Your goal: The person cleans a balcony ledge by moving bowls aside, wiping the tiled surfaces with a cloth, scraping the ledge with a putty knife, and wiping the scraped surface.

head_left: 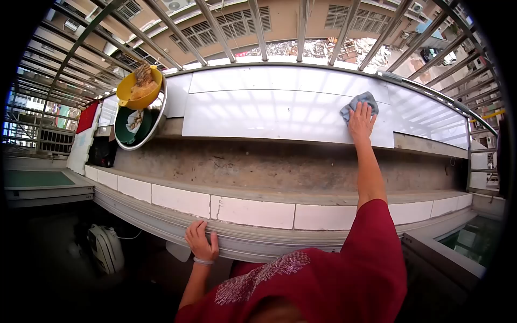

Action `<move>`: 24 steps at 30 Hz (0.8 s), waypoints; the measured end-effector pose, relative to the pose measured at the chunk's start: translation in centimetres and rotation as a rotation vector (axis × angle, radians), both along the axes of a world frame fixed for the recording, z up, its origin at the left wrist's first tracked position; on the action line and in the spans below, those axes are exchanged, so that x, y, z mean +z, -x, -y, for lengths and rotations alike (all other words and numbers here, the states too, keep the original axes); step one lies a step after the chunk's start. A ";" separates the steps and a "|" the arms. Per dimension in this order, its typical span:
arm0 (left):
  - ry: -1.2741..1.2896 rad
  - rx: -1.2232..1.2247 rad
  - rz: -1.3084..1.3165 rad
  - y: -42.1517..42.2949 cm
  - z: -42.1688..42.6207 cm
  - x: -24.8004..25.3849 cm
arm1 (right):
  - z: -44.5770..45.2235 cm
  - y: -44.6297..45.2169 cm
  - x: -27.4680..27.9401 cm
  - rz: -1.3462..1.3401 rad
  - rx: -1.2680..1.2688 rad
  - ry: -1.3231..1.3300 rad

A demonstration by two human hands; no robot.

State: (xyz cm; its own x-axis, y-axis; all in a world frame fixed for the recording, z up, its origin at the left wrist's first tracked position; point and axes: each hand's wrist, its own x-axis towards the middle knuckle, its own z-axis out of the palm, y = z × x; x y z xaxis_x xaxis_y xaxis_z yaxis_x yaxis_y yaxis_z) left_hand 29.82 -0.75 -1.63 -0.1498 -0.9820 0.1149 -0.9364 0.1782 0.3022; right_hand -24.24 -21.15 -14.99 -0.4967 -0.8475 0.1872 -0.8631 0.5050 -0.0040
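My right hand reaches out to the right part of a shiny white panel, its fingers spread and pressing on a crumpled blue-grey cloth. The cloth lies flat against the panel and sticks out above and to the left of the fingers. Nearer my body, my left hand rests on the metal window frame, fingers a little apart, with nothing in it. A pale band circles the left wrist.
Metal bars close off the far side. At the left, a yellow bowl with something brown sits above a green basin and a metal basin. A concrete ledge and white tiles lie between window frame and panel.
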 end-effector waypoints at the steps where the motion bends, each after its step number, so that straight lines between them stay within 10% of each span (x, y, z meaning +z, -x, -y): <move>1: 0.002 0.002 -0.002 0.1 -0.1 0.0 | -1.7 2.4 -0.6 -0.023 -0.070 -0.019; 12: 0.103 -0.003 -0.025 0.7 -0.1 0.3 | -6.5 4.1 -2.1 -0.118 -0.025 0.112; 24: 0.038 0.018 -0.039 -0.1 0.3 0.9 | 2.2 -22.4 -0.3 0.074 0.564 0.166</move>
